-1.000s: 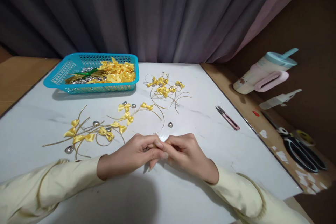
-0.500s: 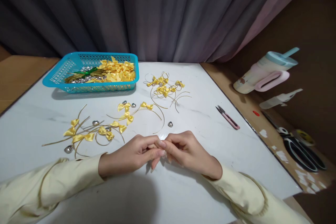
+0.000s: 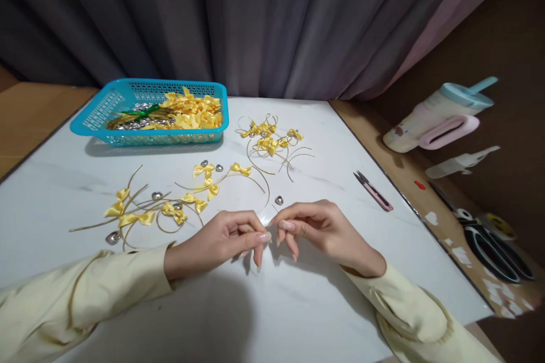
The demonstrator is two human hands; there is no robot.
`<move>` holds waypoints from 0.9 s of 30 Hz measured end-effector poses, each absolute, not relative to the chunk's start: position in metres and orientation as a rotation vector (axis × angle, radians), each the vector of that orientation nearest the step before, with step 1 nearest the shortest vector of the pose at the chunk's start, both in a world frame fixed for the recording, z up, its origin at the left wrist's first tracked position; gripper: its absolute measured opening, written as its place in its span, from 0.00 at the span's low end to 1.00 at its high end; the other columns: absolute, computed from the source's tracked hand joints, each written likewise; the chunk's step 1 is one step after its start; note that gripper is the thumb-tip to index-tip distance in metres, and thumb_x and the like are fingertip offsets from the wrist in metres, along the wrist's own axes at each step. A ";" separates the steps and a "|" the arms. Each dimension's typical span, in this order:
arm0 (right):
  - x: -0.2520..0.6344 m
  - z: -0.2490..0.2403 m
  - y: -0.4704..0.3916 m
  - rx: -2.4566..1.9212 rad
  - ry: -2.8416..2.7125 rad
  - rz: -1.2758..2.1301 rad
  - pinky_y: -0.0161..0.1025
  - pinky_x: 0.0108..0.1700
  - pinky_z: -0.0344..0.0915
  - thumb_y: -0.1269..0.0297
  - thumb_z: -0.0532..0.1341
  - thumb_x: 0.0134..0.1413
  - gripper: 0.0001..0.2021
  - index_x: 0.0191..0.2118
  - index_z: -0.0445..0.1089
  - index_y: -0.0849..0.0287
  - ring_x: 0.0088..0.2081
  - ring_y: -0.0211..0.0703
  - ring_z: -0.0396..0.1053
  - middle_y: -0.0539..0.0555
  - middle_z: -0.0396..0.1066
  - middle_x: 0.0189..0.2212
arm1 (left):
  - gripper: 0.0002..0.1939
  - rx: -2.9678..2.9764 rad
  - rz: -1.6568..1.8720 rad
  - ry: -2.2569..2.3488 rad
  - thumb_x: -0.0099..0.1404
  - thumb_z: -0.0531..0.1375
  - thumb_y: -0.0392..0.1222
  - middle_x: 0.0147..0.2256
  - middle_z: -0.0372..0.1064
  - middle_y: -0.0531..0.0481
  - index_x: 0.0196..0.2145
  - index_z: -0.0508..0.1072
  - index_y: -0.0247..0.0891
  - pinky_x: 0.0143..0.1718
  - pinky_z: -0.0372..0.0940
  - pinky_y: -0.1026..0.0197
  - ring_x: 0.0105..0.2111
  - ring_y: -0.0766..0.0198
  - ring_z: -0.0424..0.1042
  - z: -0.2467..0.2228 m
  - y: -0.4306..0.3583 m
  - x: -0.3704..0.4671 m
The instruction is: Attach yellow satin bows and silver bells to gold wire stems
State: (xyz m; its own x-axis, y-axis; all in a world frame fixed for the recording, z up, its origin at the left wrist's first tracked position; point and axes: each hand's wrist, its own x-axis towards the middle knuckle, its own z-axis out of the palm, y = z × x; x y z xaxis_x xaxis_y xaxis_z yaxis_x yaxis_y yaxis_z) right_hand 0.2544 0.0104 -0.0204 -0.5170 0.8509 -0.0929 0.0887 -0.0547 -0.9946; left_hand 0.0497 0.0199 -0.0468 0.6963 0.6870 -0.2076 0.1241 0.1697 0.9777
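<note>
Thumb and forefinger of my left hand [image 3: 234, 239] are pinched together near the table's middle; what they hold, if anything, is too small to tell. Just to its right, my right hand [image 3: 317, 228] is also pinched, with a hint of thin wire by its fingertips. A small gap separates the hands. Beyond them lies a silver heart bead [image 3: 279, 200]. Yellow bows [image 3: 174, 212] with gold wires and more heart beads are spread left of my left hand. Farther back is a cluster of bows and curled wires [image 3: 270, 146].
A blue basket [image 3: 149, 139] of yellow bows, silver beads and tied gold wires stands back left. Pink snips [image 3: 373, 191] lie right on the white table [image 3: 191, 317]. Past its right edge are a tumbler [image 3: 434, 119], a clear bottle [image 3: 453, 164], scissors [image 3: 489, 247] and tape [image 3: 497, 226].
My hands have parted from touching; my right hand has moved right and slightly up. The whole view has shifted a little.
</note>
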 end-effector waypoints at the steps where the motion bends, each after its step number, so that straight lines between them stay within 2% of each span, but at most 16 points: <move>1: 0.255 -0.020 0.010 -0.993 -1.596 1.664 0.34 0.27 0.64 0.64 0.58 0.57 0.08 0.39 0.69 0.63 0.19 0.32 0.65 0.50 0.69 0.23 | 0.11 1.361 0.459 0.735 0.64 0.56 0.45 0.22 0.72 0.50 0.30 0.69 0.34 0.22 0.52 0.66 0.20 0.71 0.57 -0.047 0.020 0.050; 3: 0.255 -0.021 0.011 -0.955 -1.525 1.752 0.33 0.25 0.65 0.64 0.59 0.56 0.15 0.49 0.62 0.60 0.18 0.31 0.64 0.49 0.69 0.23 | 0.11 1.354 0.462 0.725 0.64 0.56 0.45 0.22 0.71 0.50 0.30 0.69 0.33 0.22 0.53 0.67 0.20 0.71 0.58 -0.046 0.021 0.050; 5: 0.254 -0.023 0.010 -0.948 -1.457 1.840 0.32 0.23 0.63 0.63 0.59 0.56 0.18 0.50 0.55 0.57 0.17 0.31 0.63 0.46 0.69 0.22 | 0.12 1.355 0.467 0.723 0.64 0.56 0.45 0.21 0.71 0.51 0.30 0.70 0.33 0.22 0.52 0.67 0.19 0.71 0.57 -0.046 0.020 0.050; 8: 0.252 -0.026 0.010 -0.983 -1.479 1.878 0.30 0.21 0.60 0.61 0.59 0.55 0.10 0.39 0.60 0.60 0.18 0.30 0.61 0.47 0.67 0.20 | 0.12 1.356 0.468 0.730 0.64 0.56 0.45 0.21 0.70 0.51 0.29 0.70 0.33 0.21 0.50 0.66 0.19 0.72 0.55 -0.045 0.019 0.048; 11: 0.251 -0.028 0.011 -0.985 -1.572 1.851 0.30 0.23 0.59 0.59 0.60 0.55 0.12 0.31 0.65 0.64 0.20 0.31 0.61 0.49 0.66 0.20 | 0.12 1.353 0.463 0.733 0.64 0.56 0.44 0.20 0.69 0.51 0.28 0.70 0.32 0.21 0.49 0.65 0.18 0.72 0.54 -0.045 0.018 0.047; 19: 0.249 -0.032 0.012 -0.959 -1.578 1.800 0.35 0.31 0.64 0.60 0.61 0.54 0.11 0.30 0.68 0.64 0.25 0.35 0.66 0.50 0.67 0.19 | 0.11 1.321 0.439 0.737 0.62 0.57 0.44 0.18 0.68 0.52 0.27 0.70 0.32 0.20 0.48 0.66 0.17 0.72 0.52 -0.042 0.020 0.047; 27: 0.243 -0.031 0.011 -0.942 -1.503 1.857 0.36 0.34 0.63 0.58 0.60 0.55 0.12 0.28 0.65 0.62 0.26 0.35 0.67 0.50 0.69 0.19 | 0.11 1.280 0.438 0.702 0.62 0.58 0.44 0.17 0.68 0.52 0.28 0.70 0.32 0.19 0.48 0.67 0.16 0.73 0.54 -0.042 0.023 0.046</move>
